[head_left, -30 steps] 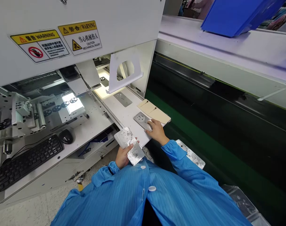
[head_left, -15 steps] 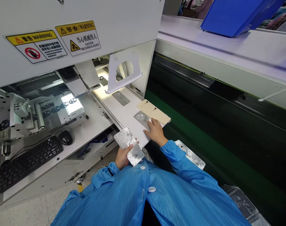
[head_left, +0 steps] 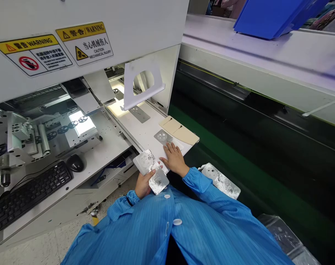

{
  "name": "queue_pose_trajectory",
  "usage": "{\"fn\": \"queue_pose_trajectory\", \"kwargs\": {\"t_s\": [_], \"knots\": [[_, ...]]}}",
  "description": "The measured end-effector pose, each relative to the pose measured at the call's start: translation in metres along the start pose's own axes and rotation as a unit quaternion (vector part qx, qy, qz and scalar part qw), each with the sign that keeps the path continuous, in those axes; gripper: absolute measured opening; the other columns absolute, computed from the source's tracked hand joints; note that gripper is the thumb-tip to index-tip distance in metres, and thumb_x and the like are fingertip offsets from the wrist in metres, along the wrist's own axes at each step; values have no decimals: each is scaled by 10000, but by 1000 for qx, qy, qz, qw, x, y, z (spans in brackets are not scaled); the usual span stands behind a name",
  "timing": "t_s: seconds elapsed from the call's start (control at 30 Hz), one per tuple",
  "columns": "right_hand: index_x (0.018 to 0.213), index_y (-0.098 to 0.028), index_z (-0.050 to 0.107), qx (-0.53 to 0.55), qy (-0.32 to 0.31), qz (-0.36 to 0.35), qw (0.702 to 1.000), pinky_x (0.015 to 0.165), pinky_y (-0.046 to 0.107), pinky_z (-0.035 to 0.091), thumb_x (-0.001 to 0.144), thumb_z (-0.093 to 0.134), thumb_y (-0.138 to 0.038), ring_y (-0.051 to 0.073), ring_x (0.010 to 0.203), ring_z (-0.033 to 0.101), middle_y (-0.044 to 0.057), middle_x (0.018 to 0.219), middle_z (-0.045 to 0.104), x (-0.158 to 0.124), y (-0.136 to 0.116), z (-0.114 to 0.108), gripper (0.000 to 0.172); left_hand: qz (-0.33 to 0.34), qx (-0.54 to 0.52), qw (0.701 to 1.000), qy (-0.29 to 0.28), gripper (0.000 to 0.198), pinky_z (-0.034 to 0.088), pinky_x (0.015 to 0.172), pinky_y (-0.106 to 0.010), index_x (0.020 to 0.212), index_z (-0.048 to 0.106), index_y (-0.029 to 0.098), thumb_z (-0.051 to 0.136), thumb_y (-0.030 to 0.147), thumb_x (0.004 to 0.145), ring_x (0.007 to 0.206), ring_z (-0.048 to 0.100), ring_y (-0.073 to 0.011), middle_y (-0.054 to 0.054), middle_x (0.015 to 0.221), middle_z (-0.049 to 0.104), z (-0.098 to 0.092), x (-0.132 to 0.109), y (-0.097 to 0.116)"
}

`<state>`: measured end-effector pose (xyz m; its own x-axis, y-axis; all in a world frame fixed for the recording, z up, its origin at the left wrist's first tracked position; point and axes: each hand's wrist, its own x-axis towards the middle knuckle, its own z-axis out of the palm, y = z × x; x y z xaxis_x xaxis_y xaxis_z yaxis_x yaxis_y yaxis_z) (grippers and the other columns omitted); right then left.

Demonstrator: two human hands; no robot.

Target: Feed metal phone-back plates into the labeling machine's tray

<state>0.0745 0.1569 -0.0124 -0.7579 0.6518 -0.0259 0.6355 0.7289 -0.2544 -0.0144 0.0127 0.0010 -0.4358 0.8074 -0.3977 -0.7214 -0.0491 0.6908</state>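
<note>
My left hand (head_left: 145, 183) grips a small stack of phone back panels (head_left: 156, 173) just in front of my body. The top panel is shiny silver, with several round camera holes at its upper end. Resting flat with fingers outstretched, my right hand (head_left: 176, 158) touches the near part of a grey phone back panel (head_left: 161, 137) on the white feed table (head_left: 145, 138). That panel has a round camera area at its far end, and my fingers cover part of its lower end. Farther in, another grey panel (head_left: 139, 114) lies on the same table.
A cream stepped block (head_left: 181, 129) borders the table's right edge. Beyond it runs a dark green conveyor belt (head_left: 225, 154); silver panels (head_left: 224, 182) lie beside my right sleeve. A white bracket (head_left: 143, 97) hangs over the lit machine opening. Keyboard (head_left: 32, 195) and mouse (head_left: 75, 163) are left.
My right hand has drawn slightly back toward me and to the left, its fingers now flatter at the near end of the panel. The left hand keeps its stack in place.
</note>
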Motion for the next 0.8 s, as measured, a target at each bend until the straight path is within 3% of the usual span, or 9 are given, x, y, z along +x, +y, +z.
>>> {"fn": "queue_pose_trajectory", "kwargs": {"t_s": [0.8], "knots": [[1368,-100,388,1,16,11,1000,1096,503,175,881,445,-494,342,1368,199,151,1477,290,8,-3,5,629,-2,15,1000,4,574,437,941,-466,1124,619,141,774,295,593,1054,608,-332,-133,1017,708,0,1,1]]}}
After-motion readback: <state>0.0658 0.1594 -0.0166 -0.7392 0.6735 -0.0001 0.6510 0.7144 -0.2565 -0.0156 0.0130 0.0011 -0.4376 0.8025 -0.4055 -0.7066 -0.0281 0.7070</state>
